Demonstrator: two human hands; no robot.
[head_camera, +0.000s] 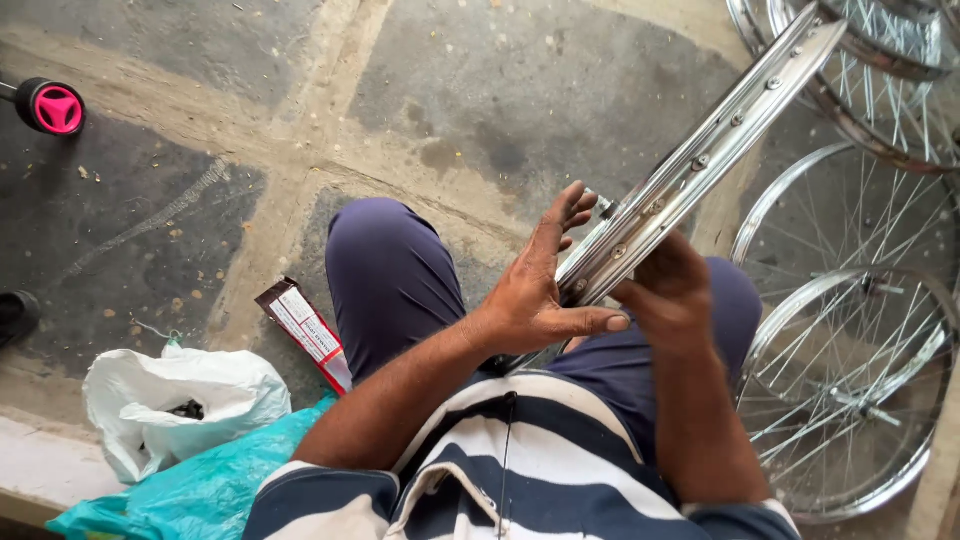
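Note:
A shiny metal wheel rim (700, 150) runs from my lap up to the top right, seen edge-on, with small nipples along its channel. My left hand (540, 290) presses flat against the rim's near end, thumb stretched right underneath it. My right hand (675, 295) grips the rim from below on the right side. Both hands sit above my knees in dark blue trousers, and my striped shirt fills the bottom of the view.
Several spoked wheels (850, 370) lie stacked at the right and top right. A small red and white box (308, 330) lies by my left knee. A white plastic bag (170, 400) and a teal bag (190, 490) sit lower left. A pink wheel (55, 107) is at far left.

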